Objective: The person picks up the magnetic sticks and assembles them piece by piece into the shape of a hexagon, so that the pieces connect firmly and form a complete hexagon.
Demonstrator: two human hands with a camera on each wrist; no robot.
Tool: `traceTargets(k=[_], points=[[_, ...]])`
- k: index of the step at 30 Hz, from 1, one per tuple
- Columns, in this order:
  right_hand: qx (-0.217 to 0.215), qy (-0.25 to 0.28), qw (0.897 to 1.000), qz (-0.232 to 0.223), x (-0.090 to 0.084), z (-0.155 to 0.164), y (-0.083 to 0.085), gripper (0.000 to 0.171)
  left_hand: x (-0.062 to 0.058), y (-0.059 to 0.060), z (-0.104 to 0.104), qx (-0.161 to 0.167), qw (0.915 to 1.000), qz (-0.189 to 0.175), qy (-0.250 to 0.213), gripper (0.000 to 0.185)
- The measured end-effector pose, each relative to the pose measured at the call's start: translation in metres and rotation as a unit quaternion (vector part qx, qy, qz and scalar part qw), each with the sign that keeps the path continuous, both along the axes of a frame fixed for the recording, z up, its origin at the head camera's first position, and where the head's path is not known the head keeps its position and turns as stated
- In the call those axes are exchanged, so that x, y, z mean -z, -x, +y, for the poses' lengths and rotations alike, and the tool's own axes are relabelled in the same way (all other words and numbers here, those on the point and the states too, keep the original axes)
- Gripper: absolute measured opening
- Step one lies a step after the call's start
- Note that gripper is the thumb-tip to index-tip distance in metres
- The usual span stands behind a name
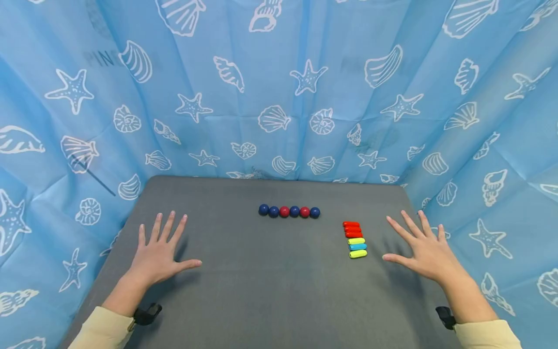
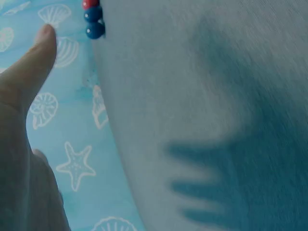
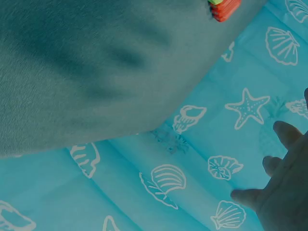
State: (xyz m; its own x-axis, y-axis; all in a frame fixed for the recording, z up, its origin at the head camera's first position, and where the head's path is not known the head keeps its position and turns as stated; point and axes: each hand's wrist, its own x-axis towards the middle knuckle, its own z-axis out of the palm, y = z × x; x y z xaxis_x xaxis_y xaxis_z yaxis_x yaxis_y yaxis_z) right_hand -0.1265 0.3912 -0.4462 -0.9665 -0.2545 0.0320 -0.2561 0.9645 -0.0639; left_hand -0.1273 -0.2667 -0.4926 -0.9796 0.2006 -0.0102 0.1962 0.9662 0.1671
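Observation:
Over the left side of the grey table, my left hand (image 1: 158, 257) is spread with fingers straight and holds nothing. My right hand (image 1: 425, 249) hovers on the right side, also spread and holding nothing; each casts a shadow on the surface. Near the back middle lies a row of round beads (image 1: 294, 211), dark blue with two red ones among them. Closer to the right hand sits a column of small oblong pieces (image 1: 355, 241): red ones at the far end, then yellow, blue and yellow. The left wrist view catches a few beads (image 2: 95, 30) at its top.
The grey table (image 1: 244, 300) has rounded back corners. A blue curtain (image 1: 270, 92) printed with white shells and starfish hangs around its back and sides. Dark wrist straps (image 1: 147, 314) sit at the cream sleeves (image 1: 102, 329).

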Motion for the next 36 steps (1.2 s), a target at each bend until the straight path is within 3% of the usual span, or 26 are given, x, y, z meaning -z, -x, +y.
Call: traceTargets(k=[8,15,18,22,30,36], points=[[-0.011,0.053,0.998,-0.015,0.005,-0.007,0.004,0.099,0.016,0.015,0.015,0.019,0.9988,0.002,-0.046,0.122],[-0.025,0.109,0.994,0.001,0.017,-0.014,0.007,0.087,0.030,0.031,0.028,0.046,0.9916,0.014,-0.120,0.118],[-0.044,0.150,0.988,0.004,0.024,-0.016,0.008,0.080,0.038,0.035,0.033,0.061,0.9813,0.014,-0.182,0.112],[-0.070,0.188,0.979,0.021,0.033,-0.019,0.010,0.066,0.046,0.037,0.039,0.071,0.9612,-0.015,-0.266,0.104],[-0.055,0.212,0.976,-0.007,0.043,-0.027,0.011,0.053,0.056,0.047,0.055,0.062,0.9421,-0.045,-0.327,0.095],[-0.052,0.220,0.974,-0.004,0.057,-0.029,0.010,0.048,0.066,0.068,0.074,0.066,0.9126,-0.032,-0.402,0.085]])
